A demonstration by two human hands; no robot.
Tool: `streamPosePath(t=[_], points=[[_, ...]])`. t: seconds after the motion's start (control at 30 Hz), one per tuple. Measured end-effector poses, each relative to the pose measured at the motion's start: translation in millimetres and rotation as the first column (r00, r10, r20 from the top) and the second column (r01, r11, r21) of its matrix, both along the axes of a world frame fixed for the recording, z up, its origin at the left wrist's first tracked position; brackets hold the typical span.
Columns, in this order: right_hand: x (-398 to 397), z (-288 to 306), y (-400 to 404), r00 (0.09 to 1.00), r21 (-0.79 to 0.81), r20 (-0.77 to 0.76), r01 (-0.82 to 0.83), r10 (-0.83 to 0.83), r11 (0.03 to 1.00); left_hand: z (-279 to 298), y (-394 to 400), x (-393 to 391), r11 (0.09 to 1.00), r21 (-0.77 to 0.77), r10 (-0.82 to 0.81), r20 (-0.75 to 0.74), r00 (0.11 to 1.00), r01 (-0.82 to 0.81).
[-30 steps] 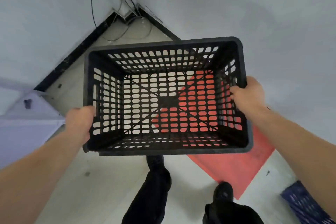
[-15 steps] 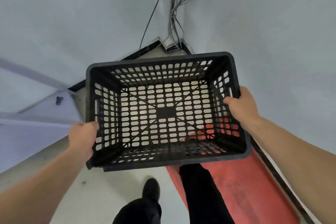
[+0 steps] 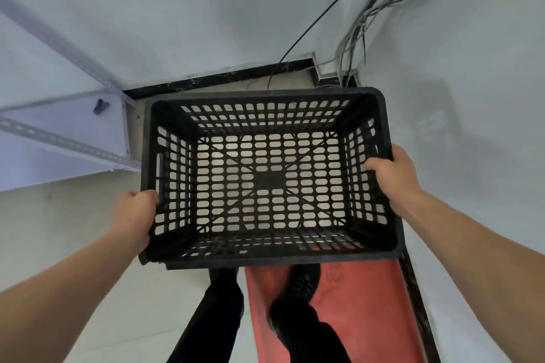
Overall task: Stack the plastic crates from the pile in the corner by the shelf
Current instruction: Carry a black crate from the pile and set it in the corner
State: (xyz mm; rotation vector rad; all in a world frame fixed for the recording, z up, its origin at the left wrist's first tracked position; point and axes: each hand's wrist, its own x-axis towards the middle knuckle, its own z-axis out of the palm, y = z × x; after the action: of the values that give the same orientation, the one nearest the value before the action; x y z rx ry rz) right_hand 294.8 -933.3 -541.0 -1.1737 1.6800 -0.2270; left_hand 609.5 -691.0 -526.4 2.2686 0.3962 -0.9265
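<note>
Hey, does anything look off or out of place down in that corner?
Loose cables hang untidily down the wall into the corner behind the black crate. The crate itself looks intact and level.

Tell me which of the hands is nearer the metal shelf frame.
Left. The left hand grips the black crate on the side beside the shelf frame; the right hand grips the opposite side.

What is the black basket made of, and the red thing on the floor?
The black crate looks like moulded plastic with a dull finish: thin walls, rows of even holes, rounded rim. The left hand and right hand each grip one side. The red mat looks like a thin, flat, matte sheet, maybe rubber or plastic; the picture cannot settle which.
</note>
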Motion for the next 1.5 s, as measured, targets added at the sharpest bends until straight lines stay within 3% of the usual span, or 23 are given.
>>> streamPosePath(t=[0.53, 1.17, 1.5], points=[[70.2, -142.6, -55.0, 0.997, 0.094, 0.046, 0.059, -0.064, 0.994, -152.0, -43.6, 57.4, 1.000, -0.016, -0.017, -0.120, 0.993, 0.015], [100.6, -194.5, -62.5, 0.999, 0.063, 0.033, 0.017, -0.019, 0.998, -189.9, -40.9, 74.2, 1.000, -0.005, -0.016, -0.151, 0.988, 0.015], [114.0, -202.0, -49.9, 0.997, 0.133, 0.078, -0.028, 0.017, 0.991, -193.1, -24.5, 84.1, 0.998, 0.057, 0.015, -0.116, 0.993, -0.008]])
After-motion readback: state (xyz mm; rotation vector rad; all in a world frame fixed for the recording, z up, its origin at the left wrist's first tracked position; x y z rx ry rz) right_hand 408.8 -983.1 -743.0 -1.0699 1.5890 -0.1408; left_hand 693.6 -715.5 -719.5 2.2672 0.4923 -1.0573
